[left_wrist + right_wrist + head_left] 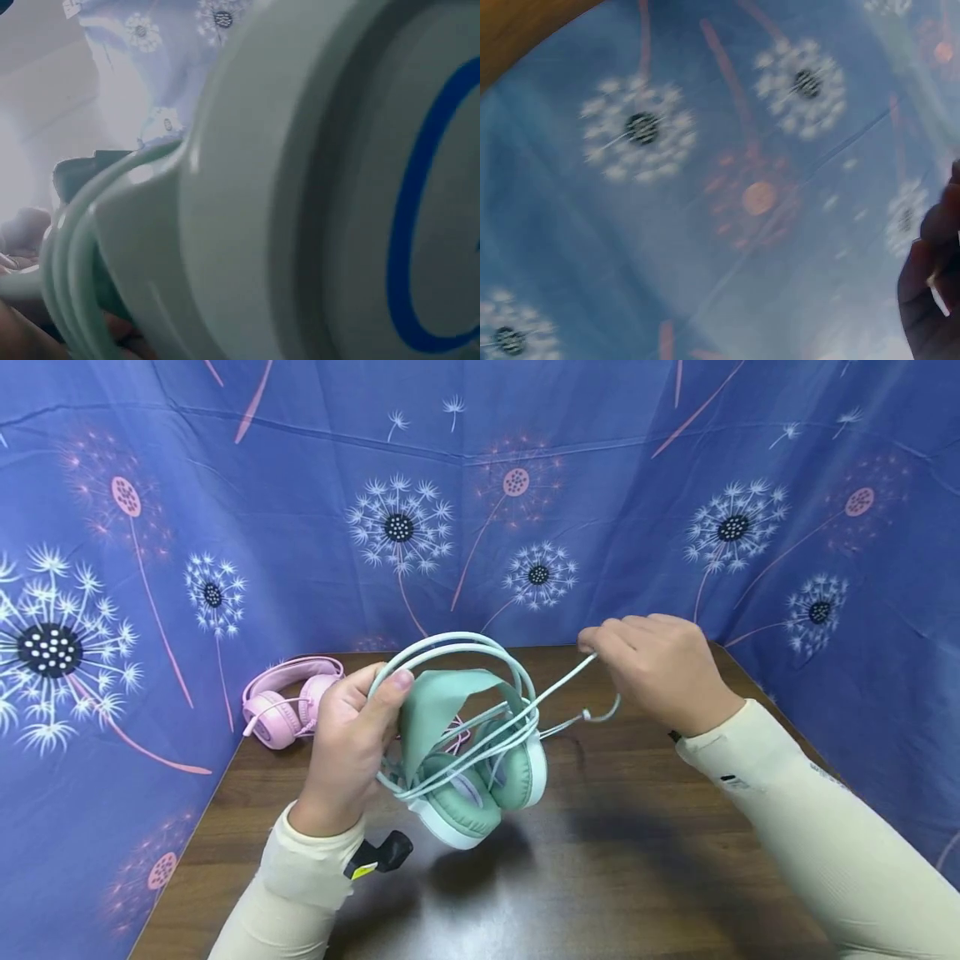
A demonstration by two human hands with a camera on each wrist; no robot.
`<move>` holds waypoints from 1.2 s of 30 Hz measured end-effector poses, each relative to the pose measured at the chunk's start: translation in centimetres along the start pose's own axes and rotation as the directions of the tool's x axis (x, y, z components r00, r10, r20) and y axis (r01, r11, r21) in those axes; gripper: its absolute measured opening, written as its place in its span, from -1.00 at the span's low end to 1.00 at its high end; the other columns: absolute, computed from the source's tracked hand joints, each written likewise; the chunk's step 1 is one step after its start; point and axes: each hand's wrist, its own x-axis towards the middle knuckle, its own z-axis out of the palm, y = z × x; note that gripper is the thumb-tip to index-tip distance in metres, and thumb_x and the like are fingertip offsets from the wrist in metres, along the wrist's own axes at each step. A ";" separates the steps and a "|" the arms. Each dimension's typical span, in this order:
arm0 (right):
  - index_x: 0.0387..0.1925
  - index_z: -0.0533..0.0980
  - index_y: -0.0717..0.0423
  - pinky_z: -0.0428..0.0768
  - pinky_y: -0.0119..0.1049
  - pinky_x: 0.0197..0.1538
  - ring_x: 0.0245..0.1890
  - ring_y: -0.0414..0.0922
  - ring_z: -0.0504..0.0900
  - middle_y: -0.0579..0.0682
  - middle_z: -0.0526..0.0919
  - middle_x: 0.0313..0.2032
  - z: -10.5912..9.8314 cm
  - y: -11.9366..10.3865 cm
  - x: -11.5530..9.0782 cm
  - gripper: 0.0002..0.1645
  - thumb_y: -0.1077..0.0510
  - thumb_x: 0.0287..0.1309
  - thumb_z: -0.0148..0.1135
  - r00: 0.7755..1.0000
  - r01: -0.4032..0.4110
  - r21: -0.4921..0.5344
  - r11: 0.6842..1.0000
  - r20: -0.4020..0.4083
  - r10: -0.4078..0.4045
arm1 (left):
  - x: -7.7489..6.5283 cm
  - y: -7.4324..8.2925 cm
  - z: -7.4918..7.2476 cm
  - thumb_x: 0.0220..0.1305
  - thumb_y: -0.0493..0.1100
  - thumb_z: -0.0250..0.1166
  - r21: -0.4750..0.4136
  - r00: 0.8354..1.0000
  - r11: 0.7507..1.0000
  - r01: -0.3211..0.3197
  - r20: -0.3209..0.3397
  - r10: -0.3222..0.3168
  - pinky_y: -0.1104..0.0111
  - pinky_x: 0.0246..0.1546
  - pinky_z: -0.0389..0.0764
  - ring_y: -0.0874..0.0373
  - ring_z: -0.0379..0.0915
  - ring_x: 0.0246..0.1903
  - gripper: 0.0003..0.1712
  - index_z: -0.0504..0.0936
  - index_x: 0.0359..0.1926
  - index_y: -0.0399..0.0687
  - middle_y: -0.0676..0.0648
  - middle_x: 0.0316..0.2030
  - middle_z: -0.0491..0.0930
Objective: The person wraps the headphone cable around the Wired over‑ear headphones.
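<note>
My left hand (352,735) grips a pair of mint-green headphones (517,768) by the headband, holding them over the table. Several turns of their pale green cable (450,649) loop around the headband and ear cups, and the left thumb presses on the loops. Off to the right, my right hand (656,668) pinches the cable and pulls a length of it taut from the headphones. A thinner stretch of cord with a small bead hangs below that hand. In the left wrist view one ear cup (232,187) with a blue curved mark fills much of the picture.
Pink headphones (273,718) with a microphone arm lie at the table's back left. A bit of pink cable (456,737) shows behind the green pair. The brown wooden table (615,860) is bordered by a blue dandelion-print cloth (465,460) at the back and sides.
</note>
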 end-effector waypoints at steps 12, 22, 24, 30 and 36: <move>0.02 0.61 0.19 0.46 -0.07 -0.61 -0.71 -0.05 0.49 0.12 0.70 -0.46 1.6 4.4 -4.0 -0.60 0.08 0.64 -0.13 0.968 -0.242 0.023 0.970 0.073 0.240 | 0.0 0.2 -0.6 0.55 -0.15 0.13 -0.121 0.994 0.989 0.080 0.081 -0.070 0.24 -0.84 -0.18 0.12 -0.21 -0.83 -0.59 0.42 -0.55 -0.01 0.09 -0.81 0.06; -0.17 0.52 0.16 0.26 -0.07 -0.71 -0.81 -0.11 0.30 -0.02 0.40 -0.75 4.3 3.8 -4.1 -0.54 -0.06 0.65 -0.18 0.925 -0.379 0.026 0.925 0.029 0.378 | 0.1 0.0 -0.8 0.57 -0.07 0.10 -0.206 0.989 0.972 0.115 0.116 -0.093 0.27 -0.83 -0.18 0.18 -0.16 -0.85 -0.50 0.29 -0.61 0.09 0.09 -0.81 0.03; -0.19 0.51 0.15 0.29 -0.07 -0.71 -0.80 -0.11 0.33 -0.03 0.42 -0.74 5.4 3.2 -4.2 -0.55 -0.06 0.64 -0.17 0.912 -0.409 0.047 0.911 0.040 0.407 | 0.0 -0.1 -0.9 0.57 -0.05 0.12 -0.234 0.990 0.967 0.101 0.118 -0.075 0.31 -0.83 -0.17 0.20 -0.16 -0.85 -0.49 0.28 -0.62 0.10 0.08 -0.80 0.00; -0.18 0.48 0.13 0.28 -0.16 -0.68 -0.79 -0.15 0.29 -0.09 0.42 -0.72 8.5 0.9 -4.1 -0.62 -0.01 0.65 -0.16 0.886 -0.463 0.158 0.872 0.085 0.455 | -0.3 0.0 -1.2 0.54 -0.08 0.17 -0.363 0.992 0.931 0.036 0.127 0.010 0.46 -0.84 -0.16 0.23 -0.19 -0.83 -0.51 0.31 -0.61 0.03 0.08 -0.77 -0.05; -0.11 0.48 0.11 0.22 -0.26 -0.65 -0.78 -0.23 0.21 -0.14 0.40 -0.70 10.3 -1.4 -2.9 -0.71 0.07 0.65 -0.14 0.871 -0.490 0.280 0.825 0.131 0.473 | -0.3 0.1 -1.1 0.53 -0.11 0.17 -0.446 0.984 0.894 0.030 0.170 0.052 0.51 -0.83 -0.13 0.27 -0.17 -0.81 -0.53 0.29 -0.59 0.01 0.09 -0.76 -0.04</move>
